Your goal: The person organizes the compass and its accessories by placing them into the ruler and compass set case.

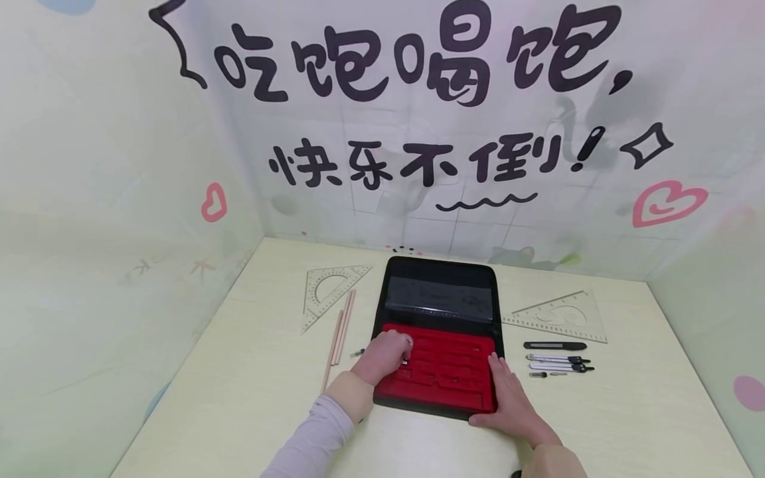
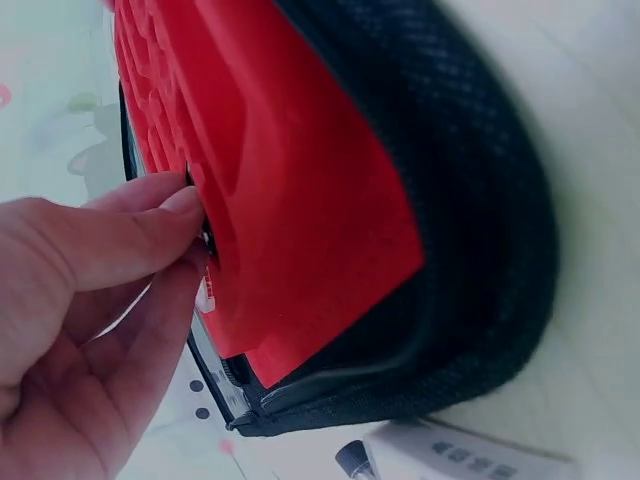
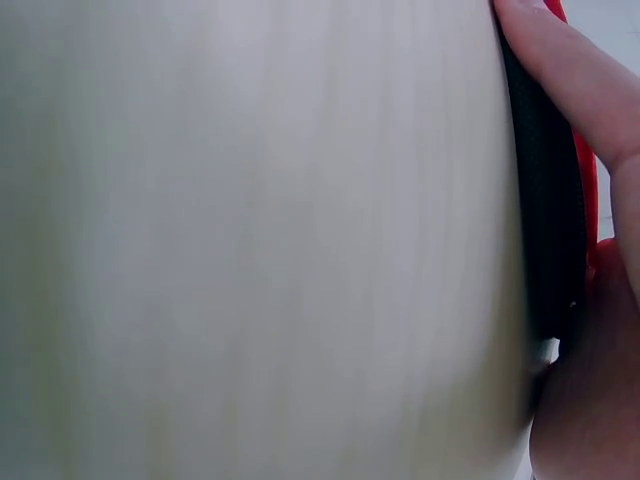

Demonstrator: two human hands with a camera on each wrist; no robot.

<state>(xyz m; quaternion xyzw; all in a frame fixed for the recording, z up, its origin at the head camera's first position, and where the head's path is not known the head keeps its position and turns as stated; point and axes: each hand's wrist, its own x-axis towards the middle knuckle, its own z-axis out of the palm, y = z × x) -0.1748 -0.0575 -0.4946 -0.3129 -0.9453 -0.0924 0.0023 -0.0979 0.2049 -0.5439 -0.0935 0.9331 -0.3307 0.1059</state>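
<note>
A black zip case (image 1: 497, 279) lies unfolded, with a dark clear-fronted pocket (image 1: 439, 299) in its far half and a red moulded tray (image 1: 427, 392) in its near half. Over the tray's left side, my left hand (image 1: 390, 352) pinches a small dark piece (image 2: 208, 240) between thumb and fingertips, low against the red surface. Its kind is mostly hidden by the fingers. My right hand (image 1: 510, 405) rests on the case's near right corner, fingers along the right edge and thumb at the front edge. In the right wrist view a finger (image 3: 570, 75) lies against the case's side.
Left of the case lie a clear set square (image 1: 319, 309) and several pencils (image 1: 339, 335); a small dark-and-metal piece (image 1: 357, 352) is closer in. To the right are another set square (image 1: 576, 328), a black cutter knife (image 1: 556, 346), compasses (image 1: 558, 367) and a small tube (image 1: 538, 375).
</note>
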